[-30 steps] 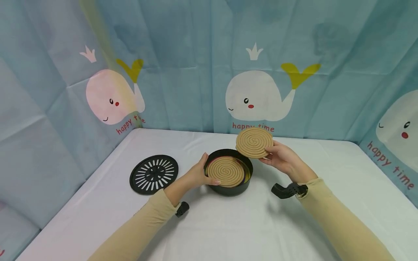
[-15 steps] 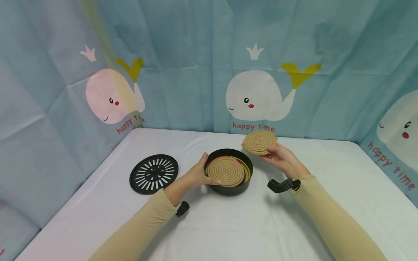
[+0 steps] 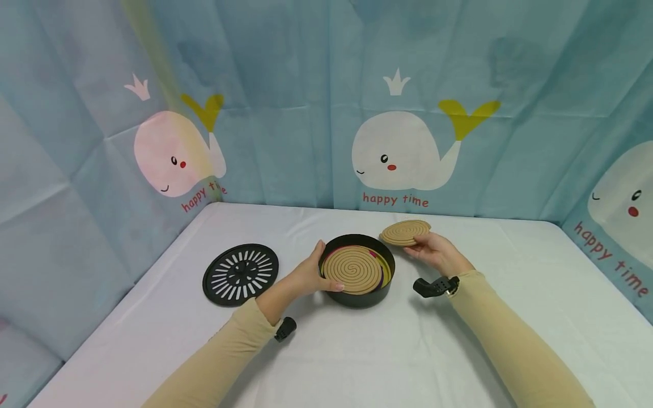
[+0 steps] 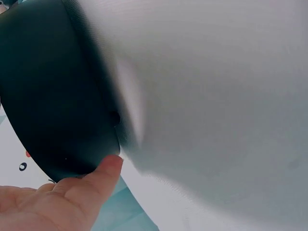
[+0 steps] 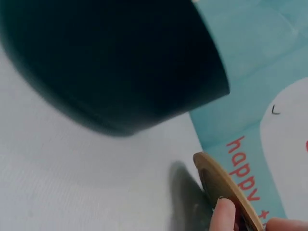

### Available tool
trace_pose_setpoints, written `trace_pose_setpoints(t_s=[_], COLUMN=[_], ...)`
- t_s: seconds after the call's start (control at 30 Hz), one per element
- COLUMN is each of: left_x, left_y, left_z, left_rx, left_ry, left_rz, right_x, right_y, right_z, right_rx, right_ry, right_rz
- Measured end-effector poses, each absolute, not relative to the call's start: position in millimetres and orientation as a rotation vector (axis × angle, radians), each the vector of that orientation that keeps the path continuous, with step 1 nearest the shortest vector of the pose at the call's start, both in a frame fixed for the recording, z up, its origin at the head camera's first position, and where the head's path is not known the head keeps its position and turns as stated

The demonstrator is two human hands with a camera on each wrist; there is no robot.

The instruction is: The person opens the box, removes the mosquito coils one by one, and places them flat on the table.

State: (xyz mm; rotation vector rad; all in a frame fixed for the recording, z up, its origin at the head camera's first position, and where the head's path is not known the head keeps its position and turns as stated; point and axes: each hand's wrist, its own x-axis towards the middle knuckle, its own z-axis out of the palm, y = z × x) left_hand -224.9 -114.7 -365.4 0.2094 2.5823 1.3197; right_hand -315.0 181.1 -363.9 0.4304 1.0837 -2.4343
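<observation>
As the left hand clasps a tin, the right hand pinches a coil.

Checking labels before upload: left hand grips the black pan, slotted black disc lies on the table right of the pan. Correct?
Wrong side: the slotted black disc lies on the table left of the black pan, per the head view. The left hand does grip the pan.

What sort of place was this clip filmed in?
Probably a makeshift recording booth: whale-print cloth hangs behind and along both sides of a white-covered table, and a black device juts from the right sleeve.
</observation>
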Motion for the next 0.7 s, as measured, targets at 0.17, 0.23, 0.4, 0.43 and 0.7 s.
trace_pose_setpoints(t_s=[0.17, 0.23, 0.4, 0.43, 0.7], left_x=[-225.8, -226.2, -226.4, -226.3, -225.3], left_y=[-114.1, -113.8, -113.3, -113.3, -113.8], left_z=[-366.2, -366.2, -366.8, -367.0, -366.7], left_rx=[0.209, 0.214, 0.218, 0.216, 0.196], left_ry=[2.582, 2.579, 2.584, 2.585, 2.594], left_rz=[1.31, 1.315, 1.311, 1.309, 1.306], right_x=[-315.8, -315.1, -310.7, -309.3, -298.6], right_y=[185.7, 188.3, 196.2, 197.9, 209.3], right_z=[-368.9, -369.5, -367.7, -366.9, -361.3], right_rx=[0.435, 0.424, 0.382, 0.375, 0.282], right_ry=[1.064, 1.05, 1.064, 1.067, 1.1], right_rz=[-2.428, -2.43, -2.413, -2.409, -2.393])
